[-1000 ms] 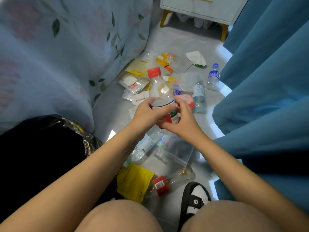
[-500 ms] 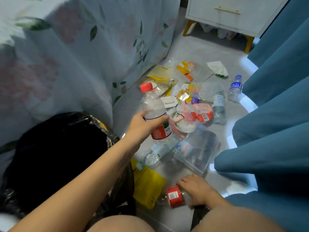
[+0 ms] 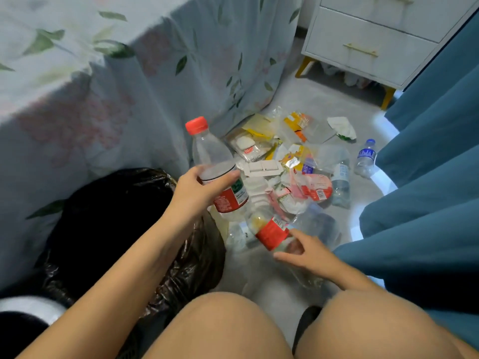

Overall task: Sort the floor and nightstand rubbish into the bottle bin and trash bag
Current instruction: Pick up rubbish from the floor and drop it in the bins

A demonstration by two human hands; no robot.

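My left hand (image 3: pixel 199 187) grips a clear plastic bottle with a red cap and red label (image 3: pixel 215 161), held upright above the floor beside the black trash bag (image 3: pixel 108 218). My right hand (image 3: pixel 303 252) holds a second clear bottle with a red label (image 3: pixel 272 233), lifted off the floor and tilted. Further out lie a heap of wrappers and packets (image 3: pixel 282 161), a small bottle with a blue label (image 3: pixel 365 158) and another clear bottle (image 3: pixel 340 182). No bottle bin shows in view.
A bed with a floral sheet (image 3: pixel 129 81) fills the left. A white nightstand (image 3: pixel 375 40) stands at the far end. Blue curtains (image 3: pixel 427 164) hang on the right. My knees are at the bottom edge, with a sandal (image 3: pixel 305 325) between them.
My right hand let go of the first bottle, dropped to the floor and picked up the second red-labelled bottle. My left hand kept the first bottle and moved it left toward the black bag.
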